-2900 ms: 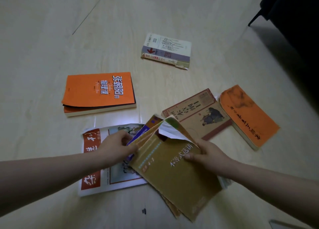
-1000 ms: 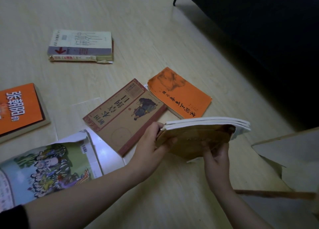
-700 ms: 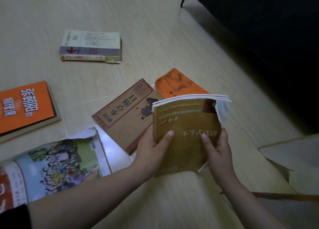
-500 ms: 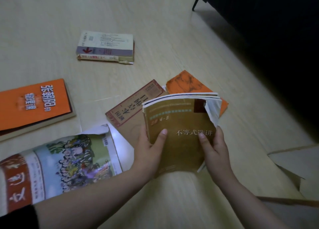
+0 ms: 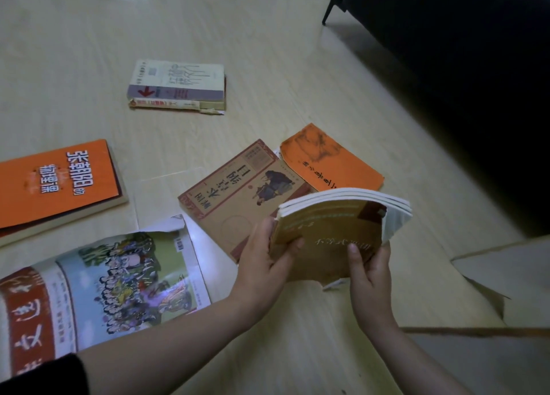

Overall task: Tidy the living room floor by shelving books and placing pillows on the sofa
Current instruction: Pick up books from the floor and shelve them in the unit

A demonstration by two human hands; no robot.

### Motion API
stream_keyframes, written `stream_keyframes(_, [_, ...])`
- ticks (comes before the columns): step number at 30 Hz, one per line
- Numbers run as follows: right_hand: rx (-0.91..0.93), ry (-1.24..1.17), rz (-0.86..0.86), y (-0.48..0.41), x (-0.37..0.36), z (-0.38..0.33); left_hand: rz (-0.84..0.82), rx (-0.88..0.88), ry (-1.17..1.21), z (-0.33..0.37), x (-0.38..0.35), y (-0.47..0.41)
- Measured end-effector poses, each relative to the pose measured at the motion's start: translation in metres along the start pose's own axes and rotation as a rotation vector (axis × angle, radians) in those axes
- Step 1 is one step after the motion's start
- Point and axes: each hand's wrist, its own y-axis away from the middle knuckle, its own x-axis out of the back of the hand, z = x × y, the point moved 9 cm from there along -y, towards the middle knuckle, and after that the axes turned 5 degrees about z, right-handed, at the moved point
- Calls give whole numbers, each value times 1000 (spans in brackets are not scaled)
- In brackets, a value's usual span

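Holding: left hand (image 5: 262, 263) and right hand (image 5: 369, 278) clasp tan booklets (image 5: 330, 225), thumbs on cover.
Nearby: brown book (image 5: 238, 198), orange book (image 5: 330, 159) lying behind.

Dim, floor glare, dark right side

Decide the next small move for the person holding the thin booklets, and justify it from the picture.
Probably tap the booklets square: both the left hand and right hand grip them, yet their far edges fan apart unevenly. A neat stack would sit better atop the brown book lying just beyond.
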Motion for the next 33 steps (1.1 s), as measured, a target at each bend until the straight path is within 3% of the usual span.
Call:
stream_keyframes(13, [-51,7,-94,-9,-9,-1,63,166,8,-15,12,-7])
stream_keyframes(19, [91,115,-455,-29,-73,-48,326,301,196,-30,68,19])
stream_keyframes(23, [210,291,-649,-36,-134,-76,399,386,222,-40,100,45])
stream_keyframes(27, [353,394,-885,-6,-221,-96,569,465,167,-63,156,82])
stream_keyframes(33, [566,589,-1173,55,-326,-113,693,616,212,-104,190,140])
